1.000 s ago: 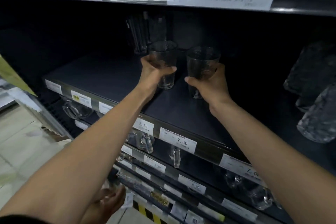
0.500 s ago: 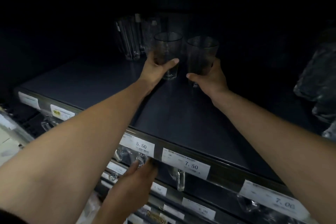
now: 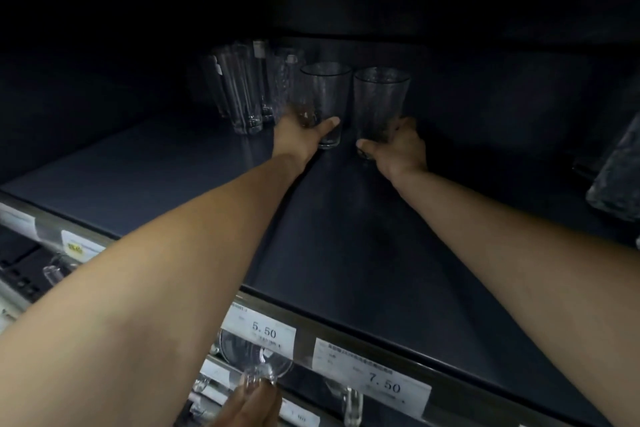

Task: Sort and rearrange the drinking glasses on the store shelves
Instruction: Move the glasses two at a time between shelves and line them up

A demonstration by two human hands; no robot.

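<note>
Fingers of the left hand [image 3: 298, 137] wrapped round the lower part of the left glass [image 3: 325, 97], thumb laid across its front near the base. Fingers of the right hand [image 3: 398, 151] wrapped the same way round the foot of the right glass [image 3: 379, 102], thumb pointing inward. Both glasses clear, tapered, upright, rims up, standing just beside each other with a narrow gap between them. Bases sit at shelf level; cannot tell whether they touch down. Both are deep on the dark shelf [image 3: 166, 180], towards the back. Just left of the left glass, a cluster of tall glasses [image 3: 239, 90], close-packed, at the rear. Both forearms bare, reaching in over the front edge. At the far right edge, textured glassware [image 3: 616, 170], partly cut off. On the front rail, the 5.50 tag [image 3: 259, 331] and the 7.50 tag [image 3: 372, 378]. Below the rail, another hand [image 3: 249, 406] grips a clear glass piece [image 3: 256, 357]; its shape is unclear.
</note>
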